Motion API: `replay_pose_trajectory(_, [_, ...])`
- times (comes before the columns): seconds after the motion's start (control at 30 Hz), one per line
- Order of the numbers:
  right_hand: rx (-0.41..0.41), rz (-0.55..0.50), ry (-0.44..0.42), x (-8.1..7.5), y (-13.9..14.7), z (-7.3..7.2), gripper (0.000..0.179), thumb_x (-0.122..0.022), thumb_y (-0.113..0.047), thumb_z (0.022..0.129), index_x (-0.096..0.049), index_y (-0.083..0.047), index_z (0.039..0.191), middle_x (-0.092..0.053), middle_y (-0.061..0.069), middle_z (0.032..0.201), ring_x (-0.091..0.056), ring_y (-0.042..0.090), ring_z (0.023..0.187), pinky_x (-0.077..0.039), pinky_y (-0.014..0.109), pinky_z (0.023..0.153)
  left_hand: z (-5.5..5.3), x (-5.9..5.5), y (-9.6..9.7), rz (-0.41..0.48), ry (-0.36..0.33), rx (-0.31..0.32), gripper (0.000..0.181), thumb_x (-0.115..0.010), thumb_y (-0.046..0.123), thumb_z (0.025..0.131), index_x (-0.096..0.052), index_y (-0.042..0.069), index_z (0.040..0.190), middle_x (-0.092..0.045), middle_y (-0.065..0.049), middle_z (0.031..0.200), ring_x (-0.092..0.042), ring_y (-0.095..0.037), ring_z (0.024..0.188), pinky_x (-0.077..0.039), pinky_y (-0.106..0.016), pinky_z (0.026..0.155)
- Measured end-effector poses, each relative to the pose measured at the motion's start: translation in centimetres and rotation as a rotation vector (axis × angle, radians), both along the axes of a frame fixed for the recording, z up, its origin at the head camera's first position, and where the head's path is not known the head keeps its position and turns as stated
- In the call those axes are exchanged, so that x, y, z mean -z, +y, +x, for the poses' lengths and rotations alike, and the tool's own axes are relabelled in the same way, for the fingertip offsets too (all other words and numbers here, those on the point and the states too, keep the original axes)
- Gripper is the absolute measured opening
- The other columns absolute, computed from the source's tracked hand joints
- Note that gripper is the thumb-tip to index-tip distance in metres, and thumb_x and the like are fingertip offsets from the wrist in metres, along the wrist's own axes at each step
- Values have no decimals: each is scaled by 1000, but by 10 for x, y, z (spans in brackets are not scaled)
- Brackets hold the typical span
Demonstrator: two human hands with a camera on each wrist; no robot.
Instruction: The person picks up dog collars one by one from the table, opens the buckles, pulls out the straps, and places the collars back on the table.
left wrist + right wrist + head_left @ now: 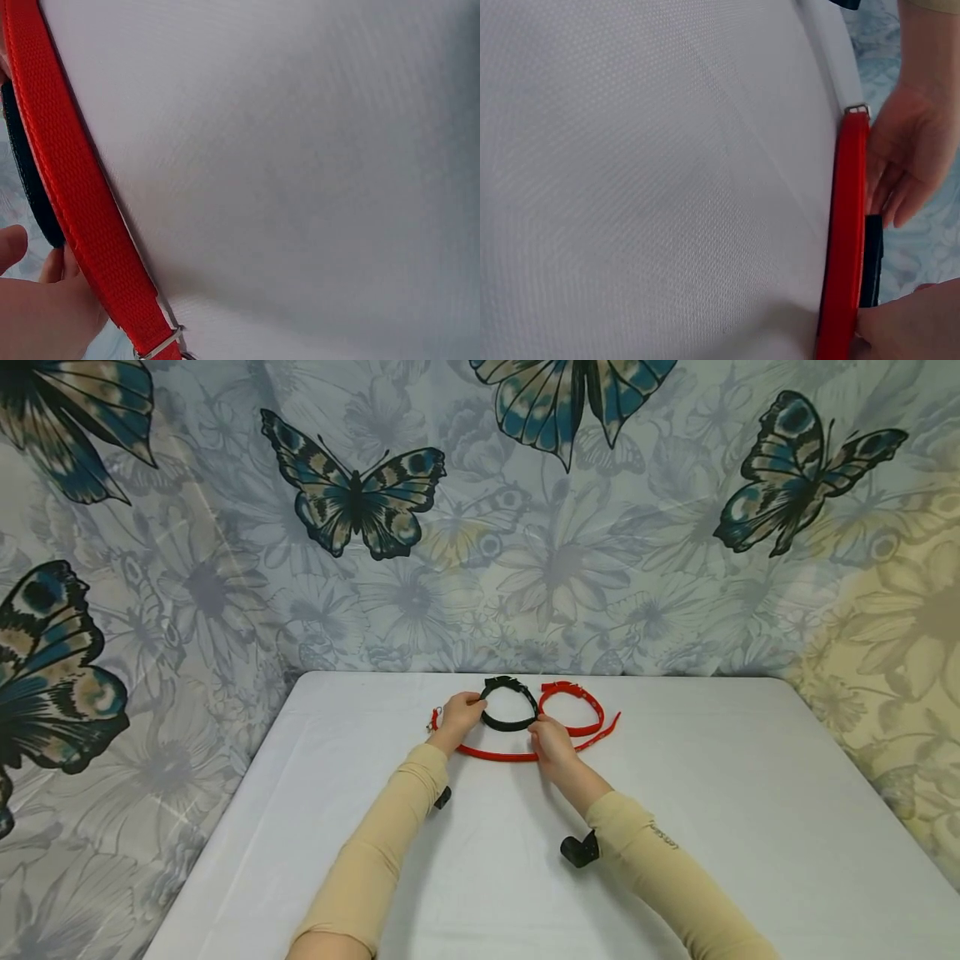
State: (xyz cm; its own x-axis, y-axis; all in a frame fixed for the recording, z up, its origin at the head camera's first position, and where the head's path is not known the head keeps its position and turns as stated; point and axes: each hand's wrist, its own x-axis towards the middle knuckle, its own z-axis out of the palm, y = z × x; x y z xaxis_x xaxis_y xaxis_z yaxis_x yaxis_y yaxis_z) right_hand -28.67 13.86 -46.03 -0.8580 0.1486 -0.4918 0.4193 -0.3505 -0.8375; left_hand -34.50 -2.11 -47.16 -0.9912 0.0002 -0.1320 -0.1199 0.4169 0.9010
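Note:
A black buckled collar (507, 726) is curled into a loop near the far edge of the table. My left hand (459, 717) holds its left side by the fingertips. At the loop's lower right, my right hand (553, 745) pinches the band. A long red collar (497, 757) lies stretched out in front of the loop, passing beneath my hands; its metal buckle shows in the left wrist view (161, 345). Another red collar (587, 729), coiled into a ring, lies just right of the black one. Red webbing partly hides the black band in both wrist views.
The table (712, 827) has a white cover. Behind it and at the sides hangs cloth printed with flowers and butterflies (356, 497). A black wrist camera (580, 850) hangs under the right sleeve.

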Motion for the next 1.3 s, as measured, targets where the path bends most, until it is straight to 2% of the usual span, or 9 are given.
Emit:
replay_pose_trajectory(0.1, [-7, 5, 11, 0, 1, 0, 59, -44, -1, 96, -26, -2, 152, -20, 11, 159, -33, 22, 127, -35, 28, 108, 1, 0, 0, 40, -10, -33, 35, -58, 15, 97, -61, -2, 128, -63, -17, 121, -59, -28, 110, -51, -33, 89])
replay_pose_trajectory(0.37, [-28, -46, 62, 3, 2, 1, 56, -44, -2, 98, -25, 3, 151, -24, 15, 156, -37, 25, 131, -33, 28, 110, 1, 2, -1, 246, -93, -135, 37, -69, 10, 90, -62, 1, 126, -64, -14, 114, -65, -18, 81, -56, -26, 72])
replay_pose_trajectory(0.57, [-8, -119, 100, 5, 7, 2, 55, -48, -7, 102, -25, 4, 151, -27, 20, 154, -41, 26, 133, -37, 28, 107, 6, 3, -4, 348, -87, -175, 36, -72, 6, 87, -65, 1, 122, -66, -13, 111, -67, -19, 87, -56, -27, 75])
replay_pose_trajectory(0.67, [-14, -123, 118, 6, 10, 3, 56, -51, -9, 101, -27, 6, 149, -32, 21, 150, -49, 22, 124, -41, 26, 103, 10, 3, -6, 415, -78, -188, 36, -72, 3, 85, -65, 0, 120, -67, -15, 112, -67, -21, 92, -57, -29, 77])
replay_pose_trajectory(0.8, [-67, -91, 113, 6, 15, 8, 57, -55, -9, 99, -30, 6, 148, -39, 19, 144, -61, 9, 97, -47, 22, 94, 20, 0, -9, 473, -73, -184, 37, -73, 0, 84, -64, 0, 121, -65, -18, 117, -66, -22, 96, -57, -31, 80])
replay_pose_trajectory(0.9, [-118, -60, 105, 6, 20, 13, 57, -57, -8, 98, -32, 5, 148, -42, 18, 141, -64, 5, 87, -50, 22, 90, 30, -3, -12, 482, -57, -157, 40, -73, -1, 84, -63, 0, 122, -63, -18, 119, -66, -23, 97, -56, -31, 81])
replay_pose_trajectory(1.07, [-187, -38, 116, 1, 25, 19, 56, -58, -5, 97, -35, 7, 146, -40, 22, 145, -65, 6, 90, -50, 23, 90, 42, -5, -16, 514, -42, -132, 44, -73, -3, 82, -61, -2, 125, -61, -19, 120, -65, -21, 95, -56, -31, 81])
replay_pose_trajectory(1.2, [-223, -40, 124, -2, 28, 23, 54, -58, -3, 96, -36, 9, 145, -41, 23, 142, -64, 7, 91, -50, 25, 91, 50, -5, -19, 556, -72, -120, 46, -73, -3, 83, -58, -3, 126, -59, -24, 124, -65, -16, 85, -56, -30, 81])
replay_pose_trajectory(1.3, [-245, -29, 136, -3, 31, 27, 53, -57, -1, 96, -36, 11, 143, -49, 21, 133, -64, 7, 89, -51, 24, 88, 57, -6, -22, 600, -110, -105, 44, -72, -2, 85, -58, -4, 126, -59, -23, 120, -64, -13, 81, -56, -30, 81])
